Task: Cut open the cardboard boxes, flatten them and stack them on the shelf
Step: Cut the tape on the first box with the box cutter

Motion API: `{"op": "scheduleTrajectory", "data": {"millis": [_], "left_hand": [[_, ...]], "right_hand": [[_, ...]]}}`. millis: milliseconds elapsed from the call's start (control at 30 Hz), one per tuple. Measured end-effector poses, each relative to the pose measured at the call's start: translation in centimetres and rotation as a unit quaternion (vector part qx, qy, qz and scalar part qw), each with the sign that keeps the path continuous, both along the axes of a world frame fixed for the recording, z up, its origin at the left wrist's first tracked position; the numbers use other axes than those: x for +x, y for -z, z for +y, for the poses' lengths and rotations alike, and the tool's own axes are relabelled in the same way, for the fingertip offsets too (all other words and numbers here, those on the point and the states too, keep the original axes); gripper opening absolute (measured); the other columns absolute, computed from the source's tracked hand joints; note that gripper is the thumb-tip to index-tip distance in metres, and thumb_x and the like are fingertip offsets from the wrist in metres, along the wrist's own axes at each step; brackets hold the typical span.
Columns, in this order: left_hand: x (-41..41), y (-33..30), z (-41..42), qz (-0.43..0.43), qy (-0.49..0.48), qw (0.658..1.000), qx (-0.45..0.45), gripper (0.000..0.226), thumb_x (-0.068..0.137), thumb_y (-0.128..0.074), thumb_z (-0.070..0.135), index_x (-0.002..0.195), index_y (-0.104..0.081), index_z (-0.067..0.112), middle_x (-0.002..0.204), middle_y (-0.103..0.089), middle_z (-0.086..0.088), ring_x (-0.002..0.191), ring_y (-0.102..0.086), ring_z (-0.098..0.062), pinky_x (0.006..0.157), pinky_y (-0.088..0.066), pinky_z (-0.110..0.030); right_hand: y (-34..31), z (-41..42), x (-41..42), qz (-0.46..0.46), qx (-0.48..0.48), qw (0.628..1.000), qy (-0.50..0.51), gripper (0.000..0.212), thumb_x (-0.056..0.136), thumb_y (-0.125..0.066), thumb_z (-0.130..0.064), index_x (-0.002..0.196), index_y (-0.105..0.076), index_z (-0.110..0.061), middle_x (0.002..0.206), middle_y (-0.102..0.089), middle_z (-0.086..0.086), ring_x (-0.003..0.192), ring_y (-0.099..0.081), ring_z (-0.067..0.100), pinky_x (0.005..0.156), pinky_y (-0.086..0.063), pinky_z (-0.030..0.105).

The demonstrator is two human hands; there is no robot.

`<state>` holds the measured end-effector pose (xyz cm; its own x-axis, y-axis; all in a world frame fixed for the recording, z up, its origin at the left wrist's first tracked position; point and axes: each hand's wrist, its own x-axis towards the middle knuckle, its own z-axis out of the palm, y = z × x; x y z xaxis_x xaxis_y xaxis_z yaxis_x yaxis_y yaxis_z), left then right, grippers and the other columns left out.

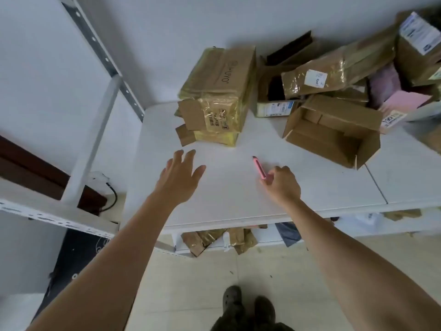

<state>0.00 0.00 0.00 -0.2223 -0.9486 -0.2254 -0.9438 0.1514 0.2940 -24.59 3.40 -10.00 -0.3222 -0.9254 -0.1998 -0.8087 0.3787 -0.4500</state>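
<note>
Head: taped box (218, 91) beside open box (334, 130).

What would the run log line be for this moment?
left hand open, reaching toward taped box | right hand holds pink cutter | open box on table

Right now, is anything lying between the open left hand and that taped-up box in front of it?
No. In the head view, only bare white table separates the left hand from the taped box.
</note>
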Motion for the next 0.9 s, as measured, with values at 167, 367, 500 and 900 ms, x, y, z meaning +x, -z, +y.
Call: {"op": "scheduleTrajectory", "data": {"millis": [167, 367, 500, 900], "left_hand": [[0.1, -0.5, -1.9, 0.011, 0.031, 0.998, -0.060, 0.055, 0.103, -0.037, 0.043, 0.152, -0.027, 0.021, 0.154, -0.025, -0.013, 0.138, -0.033, -0.036, 0.108, -0.033, -0.050], [0.9, -3.1, -4.4, 0.081, 0.020, 0.982, -0.169, 0.041, 0.103, -0.047, 0.032, 0.131, -0.046, 0.002, 0.125, -0.040, -0.021, 0.112, -0.051, -0.044, 0.095, -0.043, -0.050], [0.6, -5.3, -6.9, 0.122, 0.013, 0.973, -0.194, 0.052, 0.102, -0.042, 0.036, 0.141, -0.037, 0.001, 0.134, -0.034, -0.022, 0.121, -0.045, -0.043, 0.104, -0.039, -0.051], [-2.5, -5.8, -12.7, 0.234, -0.077, 0.968, -0.043, 0.047, 0.104, -0.035, 0.039, 0.144, -0.038, 0.015, 0.137, -0.043, -0.014, 0.119, -0.048, -0.029, 0.096, -0.046, -0.043]], "right_hand": [[0.3, -0.5, 0.2, -0.011, 0.038, 0.998, 0.049, 0.025, 0.097, -0.058, -0.018, 0.118, -0.056, -0.004, 0.116, -0.059, 0.016, 0.106, -0.061, 0.032, 0.085, -0.054, 0.042], [-1.1, -2.0, -1.1, -0.100, 0.008, 0.988, 0.117, 0.025, 0.099, -0.049, -0.009, 0.117, -0.058, 0.005, 0.117, -0.058, 0.026, 0.099, -0.061, 0.037, 0.085, -0.050, 0.040], [-4.9, -4.5, 0.0, -0.281, -0.095, 0.931, 0.214, 0.012, 0.099, -0.050, -0.012, 0.101, -0.057, -0.003, 0.110, -0.063, 0.015, 0.073, -0.068, 0.021, 0.071, -0.058, 0.033], [-9.1, -10.7, 4.5, -0.517, -0.059, 0.810, 0.270, 0.019, 0.106, -0.040, -0.022, 0.116, -0.048, -0.008, 0.100, -0.056, 0.007, 0.111, -0.063, 0.027, 0.094, -0.055, 0.045]]}}
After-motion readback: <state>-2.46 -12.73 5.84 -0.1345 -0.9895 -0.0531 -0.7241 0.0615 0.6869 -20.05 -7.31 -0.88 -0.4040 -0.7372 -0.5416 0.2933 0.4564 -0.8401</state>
